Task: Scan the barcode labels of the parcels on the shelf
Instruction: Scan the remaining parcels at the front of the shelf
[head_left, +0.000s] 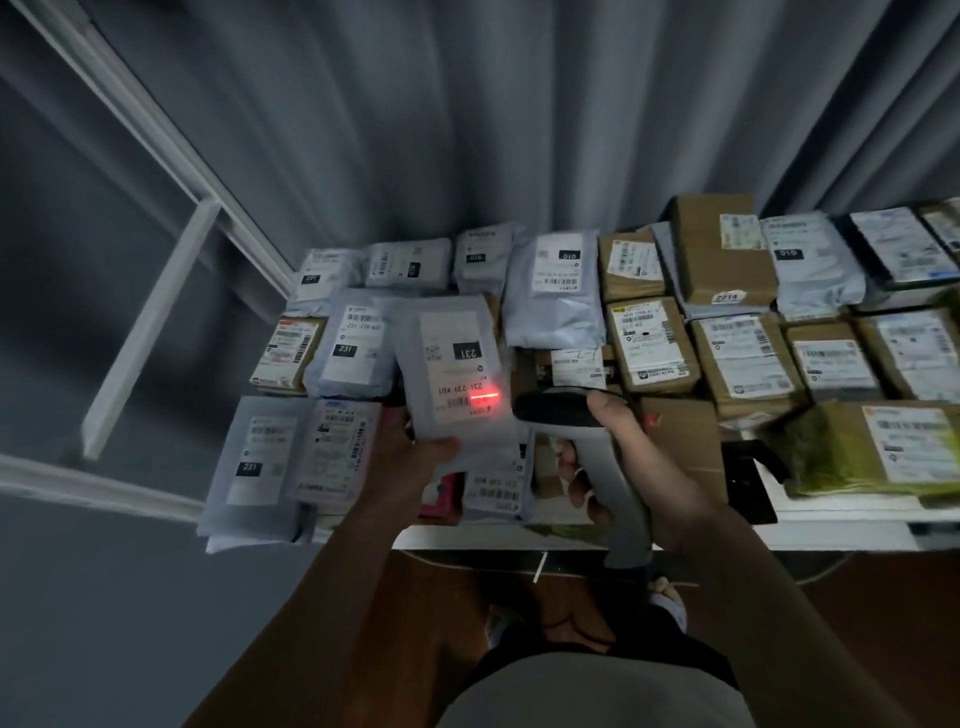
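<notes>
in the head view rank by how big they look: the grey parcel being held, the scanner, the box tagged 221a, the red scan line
1. grey parcel
2. box tagged 221A, looks alike; farther away, so unsure
3. scanner, partly hidden by the right hand
4. red scan line

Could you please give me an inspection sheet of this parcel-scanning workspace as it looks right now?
Surface: white shelf, almost fully covered.
Job's things: grey parcel lifted, red scan line on its label; handheld scanner aimed at it; many labelled bags and cardboard boxes packed side by side.
Clutter: black flat item at the shelf edge, identity unclear.
Grippers: left hand holds the parcel; right hand grips the scanner.
Cables: nothing seen for certain.
Surroundings: grey curtain, white frame, wooden floor.
</notes>
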